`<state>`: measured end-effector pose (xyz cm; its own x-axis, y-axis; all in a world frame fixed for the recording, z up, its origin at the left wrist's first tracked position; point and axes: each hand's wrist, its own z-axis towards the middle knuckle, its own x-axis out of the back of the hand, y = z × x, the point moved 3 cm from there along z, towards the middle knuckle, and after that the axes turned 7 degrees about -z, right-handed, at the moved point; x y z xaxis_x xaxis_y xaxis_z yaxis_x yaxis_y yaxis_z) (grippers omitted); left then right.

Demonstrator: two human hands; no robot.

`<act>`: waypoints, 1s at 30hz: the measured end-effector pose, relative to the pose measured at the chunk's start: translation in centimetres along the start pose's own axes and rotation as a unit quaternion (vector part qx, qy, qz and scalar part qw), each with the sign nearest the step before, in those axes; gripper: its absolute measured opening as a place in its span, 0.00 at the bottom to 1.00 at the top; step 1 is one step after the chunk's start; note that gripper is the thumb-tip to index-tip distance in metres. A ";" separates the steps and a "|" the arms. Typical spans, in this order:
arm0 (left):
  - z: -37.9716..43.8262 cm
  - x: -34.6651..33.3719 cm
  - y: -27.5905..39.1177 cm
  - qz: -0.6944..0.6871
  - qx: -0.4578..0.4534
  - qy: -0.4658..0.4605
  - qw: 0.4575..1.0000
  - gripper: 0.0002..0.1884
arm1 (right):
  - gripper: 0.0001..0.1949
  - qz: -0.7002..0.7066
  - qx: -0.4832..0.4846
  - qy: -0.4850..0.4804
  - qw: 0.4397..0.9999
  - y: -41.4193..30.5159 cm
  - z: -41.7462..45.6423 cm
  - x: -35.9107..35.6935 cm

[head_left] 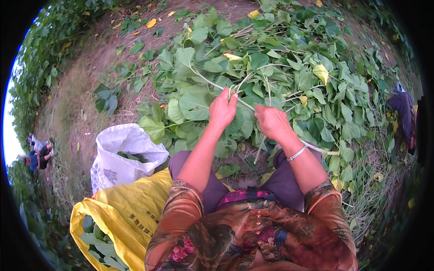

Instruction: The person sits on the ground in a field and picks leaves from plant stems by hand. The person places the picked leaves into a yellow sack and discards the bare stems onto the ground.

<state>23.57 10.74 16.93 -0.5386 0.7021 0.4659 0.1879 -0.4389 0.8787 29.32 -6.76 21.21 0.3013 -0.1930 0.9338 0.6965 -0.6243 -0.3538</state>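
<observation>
A long, pale leafy branch point(210, 82) runs slantwise in front of me, its bare cut end reaching past my right forearm. My left hand point(223, 107) grips it near the leafy part, with thin stems at the thumb and fingers. Closed around the same branch a little farther along is my right hand point(272, 122), its wrist wearing a silver bangle point(297, 152). Beneath and beyond both hands spreads a large heap of cut green leafy branches point(305, 74), with a few yellow leaves among them.
At my left stand an open white woven sack point(118, 139) with some leaves inside and a yellow sack point(135, 193) holding green leaves. A person point(37, 157) crouches at the far left. Dark patterned cloth point(401, 105) shows at the far right. Leafy plants point(51, 40) line the ground's edge.
</observation>
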 end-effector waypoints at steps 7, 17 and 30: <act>4.0 5.9 -5.1 -0.092 0.006 0.208 0.974 0.16 | 0.10 0.184 0.042 0.004 0.982 2.7 -0.9 2.2; 2.9 5.3 -2.6 0.057 0.093 0.127 0.986 0.15 | 0.13 0.220 -0.007 -0.057 0.974 3.5 -2.2 2.7; -1.2 -1.6 -0.7 -0.188 0.075 0.008 0.979 0.10 | 0.08 0.250 -0.028 -0.026 0.967 3.0 1.0 0.5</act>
<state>23.28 9.23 15.45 -0.6050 0.7893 0.1050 0.0909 -0.0625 0.9939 32.25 -7.96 20.53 0.6253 -0.4441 0.6417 0.4184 -0.5034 -0.7560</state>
